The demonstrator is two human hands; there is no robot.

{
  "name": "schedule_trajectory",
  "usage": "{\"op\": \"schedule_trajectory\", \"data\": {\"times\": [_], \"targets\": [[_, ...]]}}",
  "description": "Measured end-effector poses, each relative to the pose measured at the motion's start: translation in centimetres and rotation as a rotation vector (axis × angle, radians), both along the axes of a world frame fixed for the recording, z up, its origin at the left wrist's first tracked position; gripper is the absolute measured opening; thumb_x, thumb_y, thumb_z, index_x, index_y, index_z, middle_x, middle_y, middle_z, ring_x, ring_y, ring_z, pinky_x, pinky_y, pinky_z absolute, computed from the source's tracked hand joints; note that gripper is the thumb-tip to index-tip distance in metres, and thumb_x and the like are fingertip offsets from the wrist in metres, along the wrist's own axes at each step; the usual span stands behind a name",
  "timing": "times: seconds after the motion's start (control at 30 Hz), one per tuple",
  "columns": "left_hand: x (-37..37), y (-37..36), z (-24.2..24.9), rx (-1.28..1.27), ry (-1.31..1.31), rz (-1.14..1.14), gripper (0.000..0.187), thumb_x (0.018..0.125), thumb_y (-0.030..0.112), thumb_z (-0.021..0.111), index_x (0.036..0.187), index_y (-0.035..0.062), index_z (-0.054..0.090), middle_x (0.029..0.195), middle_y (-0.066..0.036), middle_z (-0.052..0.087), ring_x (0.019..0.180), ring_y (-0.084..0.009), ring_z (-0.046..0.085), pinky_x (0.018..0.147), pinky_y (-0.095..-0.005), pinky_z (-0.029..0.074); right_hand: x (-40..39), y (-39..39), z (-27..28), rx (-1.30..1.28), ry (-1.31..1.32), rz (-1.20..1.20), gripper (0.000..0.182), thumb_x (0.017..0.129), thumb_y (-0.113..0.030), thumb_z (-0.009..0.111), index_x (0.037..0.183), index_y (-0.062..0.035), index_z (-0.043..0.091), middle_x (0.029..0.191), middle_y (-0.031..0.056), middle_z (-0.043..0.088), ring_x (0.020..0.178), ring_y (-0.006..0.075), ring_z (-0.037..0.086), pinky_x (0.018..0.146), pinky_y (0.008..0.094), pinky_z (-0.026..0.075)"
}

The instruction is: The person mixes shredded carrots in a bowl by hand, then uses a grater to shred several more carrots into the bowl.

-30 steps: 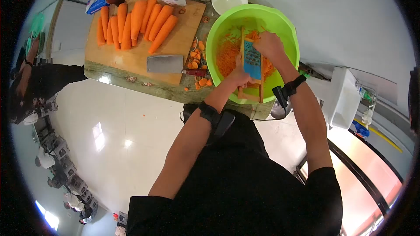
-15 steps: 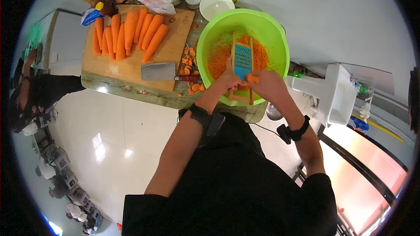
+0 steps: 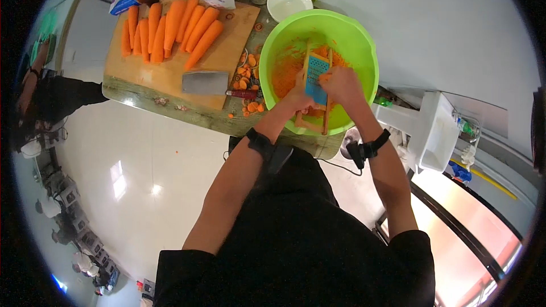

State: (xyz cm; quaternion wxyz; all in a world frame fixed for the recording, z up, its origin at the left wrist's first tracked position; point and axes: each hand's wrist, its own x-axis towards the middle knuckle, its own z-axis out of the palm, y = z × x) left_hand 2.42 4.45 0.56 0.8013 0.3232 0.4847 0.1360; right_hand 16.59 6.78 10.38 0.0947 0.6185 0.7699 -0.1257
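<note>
A wooden-framed grater (image 3: 316, 75) with a blue plate leans inside a lime-green basin (image 3: 367, 45). My left hand (image 3: 298, 100) is closed around the grater's left side, low on the frame. Against the upper part of the blue plate, my right hand (image 3: 343, 84) is closed on a carrot piece (image 3: 325, 78), mostly hidden by the fingers. Shredded carrot (image 3: 284, 74) lies in the basin under and around the grater.
Left of the basin, a cutting board (image 3: 136, 76) bears several peeled carrots (image 3: 173, 25) and a cleaver (image 3: 206, 83). Carrot trimmings (image 3: 245, 79) lie between board and basin. A white bowl (image 3: 289, 4) stands behind; a sink (image 3: 437, 131) is at right. Another person (image 3: 62, 92) is at far left.
My right hand has moved up the grater with the carrot piece, from the lower part of the blue plate to its upper part. My left hand keeps its hold on the frame.
</note>
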Motion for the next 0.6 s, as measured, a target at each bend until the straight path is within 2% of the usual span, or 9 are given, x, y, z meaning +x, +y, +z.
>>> {"op": "schedule_trajectory", "data": {"times": [0.1,0.17,0.2,0.27,0.4,0.47,0.6], "targets": [[0.5,-0.1,-0.8,0.023,0.015,-0.059,0.112,0.066,-0.006,0.079,0.146,0.0207,0.006,0.089,-0.009,0.061,0.056,-0.0182,0.055,0.043,-0.0317,0.043,0.1,1.9,-0.5,-0.101,-0.068,-0.021,0.020,0.073,-0.021,0.067,0.077,-0.0028,0.074,0.075,0.0173,0.070,0.073,0.0332,0.071,0.068,0.0424,0.059],[0.0,0.1,1.2,0.041,0.072,-0.036,0.107,0.068,-0.004,0.079,0.146,0.0190,0.010,0.083,-0.010,0.061,0.055,-0.0186,0.054,0.044,-0.0322,0.043,-0.1,3.0,-1.7,-0.086,0.025,-0.276,0.023,0.073,-0.022,0.067,0.081,-0.0022,0.074,0.079,0.0217,0.070,0.077,0.0365,0.071,0.072,0.0464,0.058],[0.3,-0.3,0.6,0.039,0.072,-0.043,0.107,0.068,-0.004,0.079,0.146,0.0190,0.010,0.083,-0.010,0.061,0.055,-0.0186,0.054,0.044,-0.0322,0.043,0.1,3.3,-2.7,-0.088,0.026,-0.283,0.023,0.073,-0.022,0.067,0.081,-0.0022,0.074,0.079,0.0217,0.070,0.077,0.0365,0.071,0.072,0.0464,0.058],[0.7,-0.1,-1.4,0.021,0.073,-0.111,0.123,0.073,-0.009,0.072,0.151,0.0244,-0.016,0.085,-0.014,0.062,0.052,-0.0203,0.054,0.045,-0.0362,0.046,0.2,5.1,-4.8,-0.020,-0.009,-0.332,0.027,0.074,-0.024,0.065,0.085,-0.0009,0.073,0.082,0.0271,0.068,0.081,0.0399,0.070,0.076,0.0492,0.057],[0.6,-0.1,-1.4,0.003,0.054,-0.100,0.122,0.074,-0.008,0.072,0.152,0.0238,-0.017,0.085,-0.015,0.063,0.052,-0.0191,0.054,0.045,-0.0344,0.045,0.5,5.5,-3.9,-0.104,0.010,-0.410,0.029,0.076,-0.024,0.063,0.088,0.0008,0.071,0.085,0.0269,0.068,0.083,0.0405,0.069,0.076,0.0494,0.056],[1.0,-0.2,-2.0,0.062,0.044,-0.105,0.123,0.075,-0.005,0.073,0.150,0.0219,-0.021,0.086,-0.015,0.063,0.053,-0.0192,0.055,0.045,-0.0342,0.045,1.5,3.7,-6.1,-0.096,0.038,-0.277,0.025,0.077,-0.027,0.061,0.092,-0.0102,0.072,0.083,0.0221,0.067,0.078,0.0412,0.067,0.072,0.0508,0.056],[1.1,0.0,-2.0,0.076,0.017,-0.142,0.123,0.075,-0.005,0.073,0.149,0.0218,-0.021,0.086,-0.015,0.063,0.053,-0.0194,0.055,0.044,-0.0345,0.045,-1.7,-1.8,0.3,-0.073,0.022,-0.244,0.022,0.079,-0.026,0.059,0.096,-0.0163,0.070,0.082,0.0192,0.066,0.076,0.0408,0.066,0.070,0.0517,0.055]]}}
